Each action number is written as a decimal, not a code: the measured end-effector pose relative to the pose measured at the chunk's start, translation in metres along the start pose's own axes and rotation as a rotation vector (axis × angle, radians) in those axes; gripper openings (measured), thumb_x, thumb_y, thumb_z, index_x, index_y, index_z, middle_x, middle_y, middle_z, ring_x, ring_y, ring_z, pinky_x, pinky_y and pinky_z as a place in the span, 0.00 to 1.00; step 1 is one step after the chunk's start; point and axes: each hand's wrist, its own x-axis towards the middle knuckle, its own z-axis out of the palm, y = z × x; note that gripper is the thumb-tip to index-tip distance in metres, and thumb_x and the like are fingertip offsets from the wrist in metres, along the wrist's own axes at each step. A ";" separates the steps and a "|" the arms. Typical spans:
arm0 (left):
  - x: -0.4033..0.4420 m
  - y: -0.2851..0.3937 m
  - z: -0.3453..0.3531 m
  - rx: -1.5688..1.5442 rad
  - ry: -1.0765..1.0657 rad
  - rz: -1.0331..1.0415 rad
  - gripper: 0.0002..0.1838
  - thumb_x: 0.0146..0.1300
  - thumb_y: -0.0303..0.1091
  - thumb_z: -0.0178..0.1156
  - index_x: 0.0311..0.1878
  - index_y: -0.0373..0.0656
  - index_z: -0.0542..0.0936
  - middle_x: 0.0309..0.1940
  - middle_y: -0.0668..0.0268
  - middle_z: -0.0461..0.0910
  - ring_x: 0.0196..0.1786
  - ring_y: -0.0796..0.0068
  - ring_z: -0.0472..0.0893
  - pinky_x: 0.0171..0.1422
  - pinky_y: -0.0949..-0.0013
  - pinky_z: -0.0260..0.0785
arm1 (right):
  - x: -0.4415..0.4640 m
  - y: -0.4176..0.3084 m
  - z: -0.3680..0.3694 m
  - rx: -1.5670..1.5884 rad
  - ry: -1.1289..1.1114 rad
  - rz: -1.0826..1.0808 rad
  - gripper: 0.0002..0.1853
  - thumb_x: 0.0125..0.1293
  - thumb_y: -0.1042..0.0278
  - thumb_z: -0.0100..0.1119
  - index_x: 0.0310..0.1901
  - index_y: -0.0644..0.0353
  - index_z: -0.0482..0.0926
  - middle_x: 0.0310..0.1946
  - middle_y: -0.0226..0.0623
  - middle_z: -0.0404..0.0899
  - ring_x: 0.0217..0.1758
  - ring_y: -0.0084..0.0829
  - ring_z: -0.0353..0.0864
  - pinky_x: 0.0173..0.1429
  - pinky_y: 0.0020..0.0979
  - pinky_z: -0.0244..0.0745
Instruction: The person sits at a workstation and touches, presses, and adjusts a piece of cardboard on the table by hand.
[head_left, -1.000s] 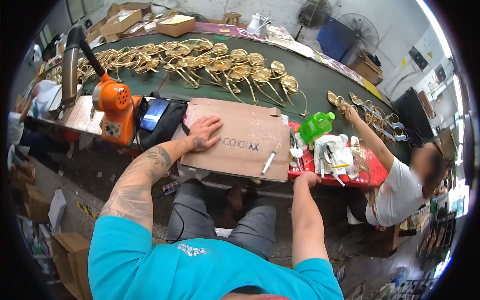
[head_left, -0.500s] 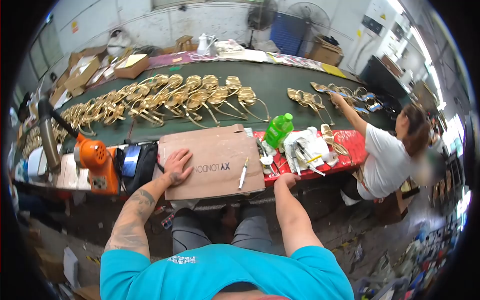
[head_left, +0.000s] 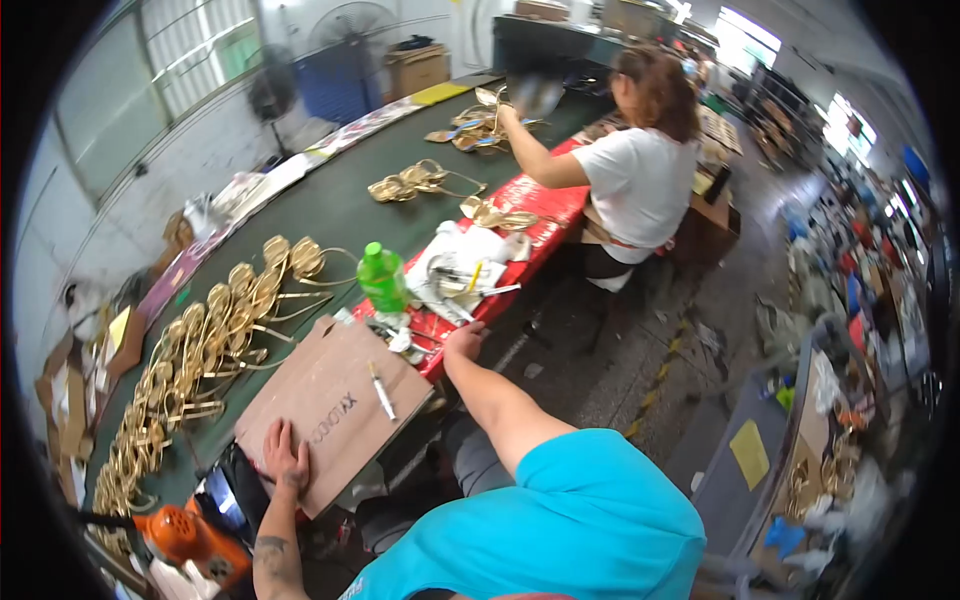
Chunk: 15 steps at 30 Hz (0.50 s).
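Head view swung right, work seemingly paused: left hand (head_left: 287, 460) lay unclenched on flat brown cardboard (head_left: 335, 400), right hand (head_left: 465, 341), grip unclear, just beyond its right edge.

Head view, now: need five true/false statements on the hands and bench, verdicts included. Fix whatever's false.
1. The person's left hand rests on the flat brown cardboard sheet. True.
2. The person's right hand grips the slim white syringe-shaped tool. False: the tool lies on the cardboard, apart from that hand.
3. The translucent green plastic bottle is lying on its side. False: it stands upright.
4. Gold strappy sandals lie in a long row on the dark green work surface. True.
5. The bright orange machine is on the person's right. False: it is on the person's left.
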 end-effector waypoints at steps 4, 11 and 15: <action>-0.001 0.004 -0.003 0.003 -0.019 -0.034 0.32 0.64 0.41 0.62 0.71 0.39 0.75 0.73 0.51 0.70 0.74 0.47 0.69 0.80 0.53 0.59 | -0.004 0.016 0.012 0.055 0.105 -0.146 0.41 0.81 0.37 0.27 0.51 0.72 0.81 0.47 0.64 0.86 0.51 0.66 0.84 0.61 0.56 0.75; 0.000 0.003 -0.005 0.019 -0.050 -0.041 0.31 0.66 0.41 0.61 0.71 0.39 0.74 0.74 0.51 0.70 0.74 0.46 0.69 0.80 0.53 0.59 | -0.002 0.040 0.037 0.131 0.309 -0.403 0.41 0.80 0.34 0.28 0.53 0.71 0.78 0.46 0.65 0.86 0.50 0.67 0.85 0.59 0.57 0.76; 0.000 -0.001 -0.002 0.011 -0.043 -0.027 0.31 0.66 0.40 0.60 0.71 0.38 0.74 0.74 0.51 0.70 0.74 0.46 0.69 0.80 0.54 0.58 | 0.019 0.024 0.032 0.015 0.026 -0.055 0.41 0.79 0.34 0.28 0.54 0.71 0.77 0.47 0.65 0.85 0.51 0.67 0.85 0.60 0.57 0.76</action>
